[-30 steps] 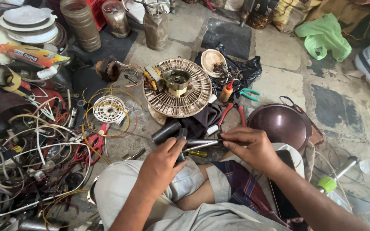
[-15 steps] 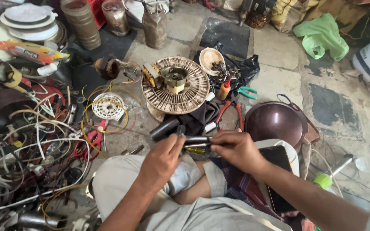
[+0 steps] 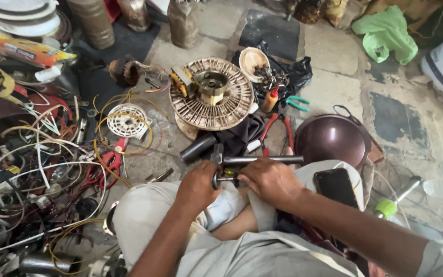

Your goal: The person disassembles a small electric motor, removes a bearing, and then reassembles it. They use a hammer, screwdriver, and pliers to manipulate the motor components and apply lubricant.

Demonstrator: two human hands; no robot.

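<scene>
Looking down from my head camera, I sit cross-legged on the stone floor [image 3: 334,87]. My left hand [image 3: 197,185] is closed around a small metal part [image 3: 222,179] over my lap, and my right hand [image 3: 272,179] is clamped on the same part from the other side. A hammer [image 3: 255,159] lies just beyond my knuckles. Farther out sits a round fan motor winding [image 3: 211,93]; a dark phone [image 3: 336,187] rests on my right knee.

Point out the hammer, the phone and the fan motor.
hammer [image 3: 262,160], head view, on the bare metal handle beyond the hands.
phone [image 3: 336,188], head view, on the middle of its dark screen.
fan motor [image 3: 212,93], head view, on its round ribbed plate.
</scene>
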